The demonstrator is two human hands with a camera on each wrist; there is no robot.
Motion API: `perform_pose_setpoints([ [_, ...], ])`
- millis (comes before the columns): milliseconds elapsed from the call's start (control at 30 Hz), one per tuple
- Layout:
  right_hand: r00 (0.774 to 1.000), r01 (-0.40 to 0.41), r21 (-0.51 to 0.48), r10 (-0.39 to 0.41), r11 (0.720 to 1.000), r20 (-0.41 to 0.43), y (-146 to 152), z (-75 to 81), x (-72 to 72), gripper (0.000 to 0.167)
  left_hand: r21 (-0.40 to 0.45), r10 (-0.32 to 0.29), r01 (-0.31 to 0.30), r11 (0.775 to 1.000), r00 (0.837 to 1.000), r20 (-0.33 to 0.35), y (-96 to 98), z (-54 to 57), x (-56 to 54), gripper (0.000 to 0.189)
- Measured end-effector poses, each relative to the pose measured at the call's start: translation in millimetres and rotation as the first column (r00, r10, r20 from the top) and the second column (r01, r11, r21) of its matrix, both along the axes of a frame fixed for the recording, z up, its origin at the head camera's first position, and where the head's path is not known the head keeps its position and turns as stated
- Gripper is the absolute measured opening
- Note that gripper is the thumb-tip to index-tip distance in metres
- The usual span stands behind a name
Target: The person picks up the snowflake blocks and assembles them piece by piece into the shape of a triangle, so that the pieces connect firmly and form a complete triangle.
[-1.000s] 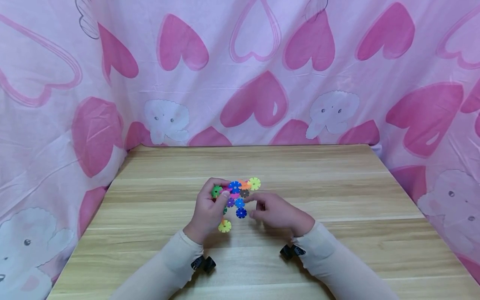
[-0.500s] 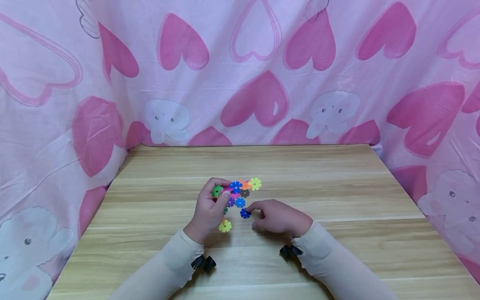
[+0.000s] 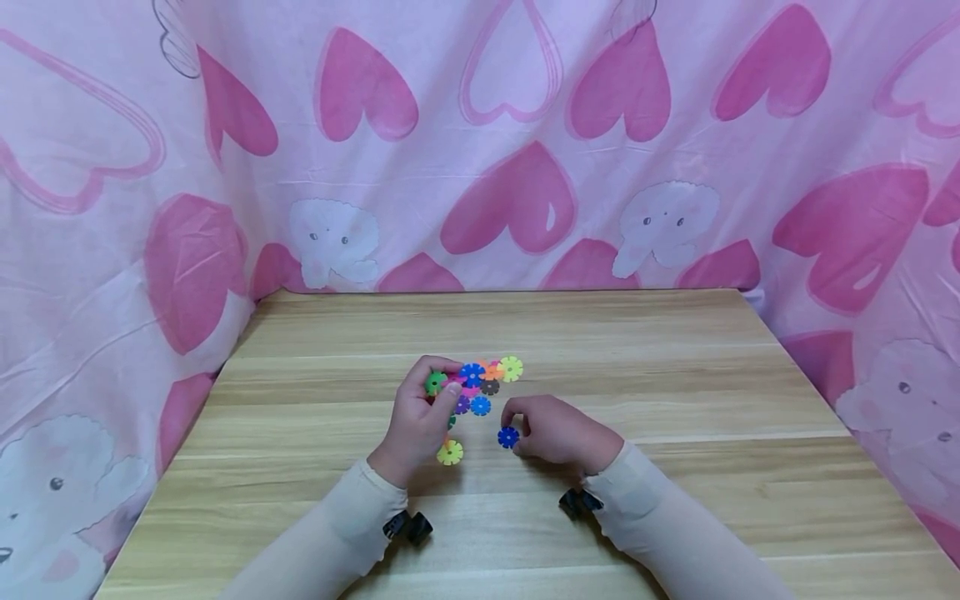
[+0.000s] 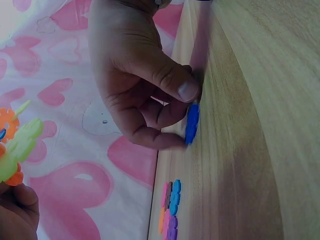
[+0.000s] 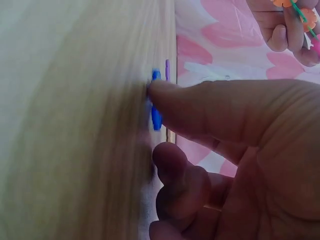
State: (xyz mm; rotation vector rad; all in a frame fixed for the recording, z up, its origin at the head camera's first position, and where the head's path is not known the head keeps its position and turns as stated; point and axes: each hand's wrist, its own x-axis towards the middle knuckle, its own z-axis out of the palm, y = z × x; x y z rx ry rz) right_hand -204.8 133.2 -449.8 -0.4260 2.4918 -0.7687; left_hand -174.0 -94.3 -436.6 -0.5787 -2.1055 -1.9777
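Note:
My left hand (image 3: 415,417) grips a cluster of joined, notched plastic snowflake discs, among them a green disc (image 3: 435,383), a blue disc (image 3: 472,375) and a yellow disc (image 3: 450,452). On the tabletop, my right hand (image 3: 562,431) has a loose dark blue snowflake disc (image 3: 508,437) between thumb and index finger. The left wrist view shows those fingertips at opposite edges of this dark blue disc (image 4: 192,124), which stands on edge in that sideways picture. In the right wrist view the thumb (image 5: 200,107) covers part of it.
Several loose discs lie on the wooden table (image 3: 675,358) just beyond the hands: a light blue disc (image 3: 481,406), a purple disc (image 3: 462,405) and a brown disc (image 3: 490,387) among them. A pink heart-patterned curtain (image 3: 510,200) surrounds the back and sides.
My right index finger has drawn the dark blue disc away from the light blue one, to the right and nearer. The thumb has come to its near edge. The left hand stays put.

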Motion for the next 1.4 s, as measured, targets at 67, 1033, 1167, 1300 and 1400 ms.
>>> perform_pose_setpoints([
  [67,1.000,-0.005,0.012,0.005,1.000,-0.001,-0.3,-0.8,0.0,0.026,-0.002,0.000,0.000,1.000,1.000,-0.002,0.2,-0.7,-0.5,0.023],
  [1033,0.975,0.213,-0.692,-0.194,0.690,0.107,33.6,37.9,-15.3,0.040,0.006,0.041,-0.042,0.999,0.999,0.019,-1.8,-0.8,-0.8,0.024],
  [1167,0.974,0.209,-0.729,-0.202,0.652,0.099,35.0,44.9,-11.9,0.036,0.010,0.041,-0.041,0.999,0.999,0.012,-1.4,-1.6,-1.9,0.023],
  [1300,0.978,0.196,-0.737,-0.183,0.647,0.100,33.3,50.2,-7.6,0.036,0.008,0.040,-0.040,0.999,0.999,-0.005,-1.7,-2.4,-2.2,0.023],
  [1400,0.979,0.190,-0.731,-0.178,0.655,0.095,32.2,51.8,-5.9,0.037,0.009,0.037,-0.037,0.999,0.999,-0.011,-2.0,-2.2,-1.8,0.023],
])
